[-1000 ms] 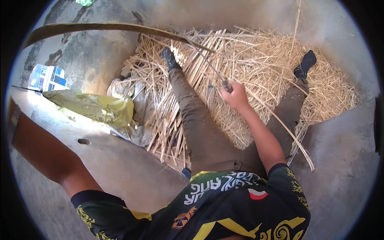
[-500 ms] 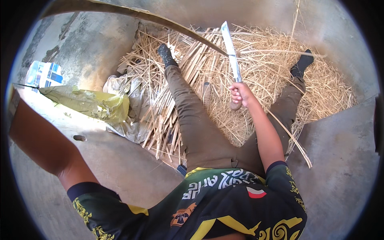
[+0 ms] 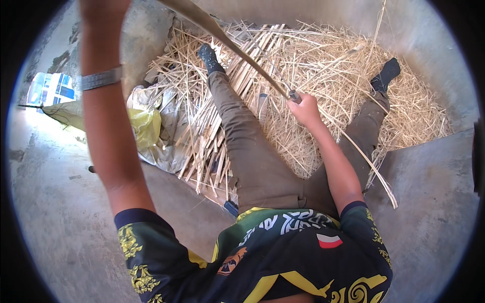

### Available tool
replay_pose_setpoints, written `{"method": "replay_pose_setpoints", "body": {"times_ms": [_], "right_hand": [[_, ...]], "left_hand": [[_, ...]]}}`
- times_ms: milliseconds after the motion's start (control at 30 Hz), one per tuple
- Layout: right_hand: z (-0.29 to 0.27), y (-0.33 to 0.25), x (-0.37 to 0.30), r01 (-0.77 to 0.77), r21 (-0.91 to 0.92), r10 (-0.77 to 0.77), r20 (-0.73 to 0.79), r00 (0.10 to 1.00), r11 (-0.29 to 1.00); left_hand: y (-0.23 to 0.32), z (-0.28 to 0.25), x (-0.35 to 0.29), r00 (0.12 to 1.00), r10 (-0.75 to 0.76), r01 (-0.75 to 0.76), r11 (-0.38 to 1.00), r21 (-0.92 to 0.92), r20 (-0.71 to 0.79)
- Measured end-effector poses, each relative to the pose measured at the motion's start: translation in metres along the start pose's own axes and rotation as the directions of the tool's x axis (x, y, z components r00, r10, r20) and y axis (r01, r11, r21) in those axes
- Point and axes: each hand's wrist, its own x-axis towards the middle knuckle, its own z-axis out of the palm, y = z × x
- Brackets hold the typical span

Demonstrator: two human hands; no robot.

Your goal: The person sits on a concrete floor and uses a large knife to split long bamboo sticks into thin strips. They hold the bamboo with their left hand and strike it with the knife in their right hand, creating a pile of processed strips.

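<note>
A long tan strip of smooth, matt cane [image 3: 230, 43] crosses pale dry splints and rough straw-like shavings [image 3: 323, 76] heaped on a grey, rough concrete floor [image 3: 429, 182], beside crinkled glossy yellow plastic sheeting [image 3: 144, 123] and a brushed metal watch band [image 3: 101, 79].

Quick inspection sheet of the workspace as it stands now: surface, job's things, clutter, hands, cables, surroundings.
Surface: grey concrete floor, person seated with legs spread.
Job's things: long curved tan cane strip, running up out of view; heap of pale split strips and shavings between the legs.
Clutter: yellow plastic bag, crumpled grey sheet.
Hands: right hand closed on a tool handle against the strip; left hand out of frame, raised arm wears a metal watch.
Cables: nothing seen.
Surroundings: bright opening at left.
</note>
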Motion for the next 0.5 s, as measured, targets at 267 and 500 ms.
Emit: {"method": "replay_pose_setpoints", "body": {"times_ms": [267,500], "right_hand": [[-0.026,-0.045,-0.015,0.189,0.222,-0.137,-0.229,0.964,0.956],[0.012,0.066,-0.048,-0.421,0.035,0.422,-0.086,0.903,0.907]], "left_hand": [[-0.080,0.009,-0.051,0.983,-0.185,0.185,0.981,-0.060,-0.001],[-0.104,0.022,-0.028,0.995,-0.049,0.053,0.998,-0.042,0.085]]}}
